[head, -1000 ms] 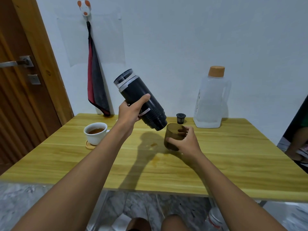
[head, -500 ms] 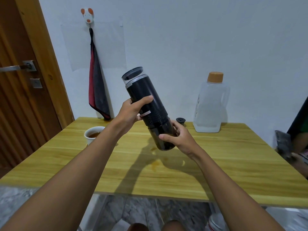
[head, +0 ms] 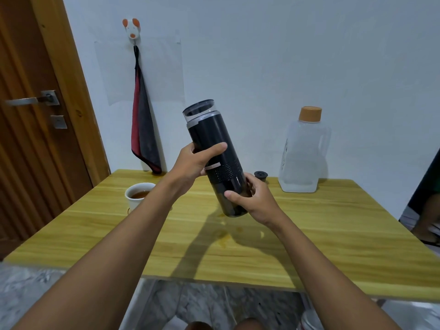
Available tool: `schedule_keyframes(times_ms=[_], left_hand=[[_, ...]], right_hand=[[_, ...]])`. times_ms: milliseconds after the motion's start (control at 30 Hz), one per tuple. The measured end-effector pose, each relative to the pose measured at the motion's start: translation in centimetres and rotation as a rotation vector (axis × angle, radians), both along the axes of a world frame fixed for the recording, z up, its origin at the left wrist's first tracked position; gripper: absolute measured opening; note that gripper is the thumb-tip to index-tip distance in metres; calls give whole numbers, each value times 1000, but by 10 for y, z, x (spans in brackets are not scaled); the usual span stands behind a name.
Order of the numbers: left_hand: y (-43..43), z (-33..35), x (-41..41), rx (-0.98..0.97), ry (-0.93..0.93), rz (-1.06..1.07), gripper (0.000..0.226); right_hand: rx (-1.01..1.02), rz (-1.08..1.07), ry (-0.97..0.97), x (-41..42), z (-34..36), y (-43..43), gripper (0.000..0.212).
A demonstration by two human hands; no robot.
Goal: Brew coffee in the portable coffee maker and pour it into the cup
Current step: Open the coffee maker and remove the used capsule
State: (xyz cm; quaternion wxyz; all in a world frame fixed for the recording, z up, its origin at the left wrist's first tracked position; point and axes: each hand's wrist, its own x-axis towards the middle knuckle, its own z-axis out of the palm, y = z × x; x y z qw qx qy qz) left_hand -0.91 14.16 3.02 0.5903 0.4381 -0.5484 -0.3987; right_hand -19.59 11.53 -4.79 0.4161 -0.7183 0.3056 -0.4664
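Both hands held the coffee maker (head: 214, 148) tilted above the table (head: 333, 234): left hand (head: 192, 163) wrapped mid-body, right hand (head: 254, 198) clasping its base (cup (head: 138, 195) stood nearby).

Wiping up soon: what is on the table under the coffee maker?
Coffee maker hangs above table; beneath lie its shadow and brownish drops. Anything behind the right hand stays hidden.
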Motion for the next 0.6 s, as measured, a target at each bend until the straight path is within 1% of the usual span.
schedule_keyframes(times_ms=[167,333,367,433,500,600], left_hand=[[0,0,-4,0,-10,40,45],[-1,1,-5,-23,-39,69,45],[-2,1,-5,-24,-39,92,45],[-5,0,-8,-27,-28,152,47],[-9,-4,-12,-33,-33,224,54],[-16,-8,-16,-44,-35,241,61]], right_hand=[[-75,-17,32,4,-3,3,42],[-58,-27,84,6,-4,3,40],[-45,-27,92,6,-3,2,42],[-26,-44,124,10,-1,1,55],[-31,-120,195,16,3,-3,64],[-55,-205,230,25,6,-11,59]])
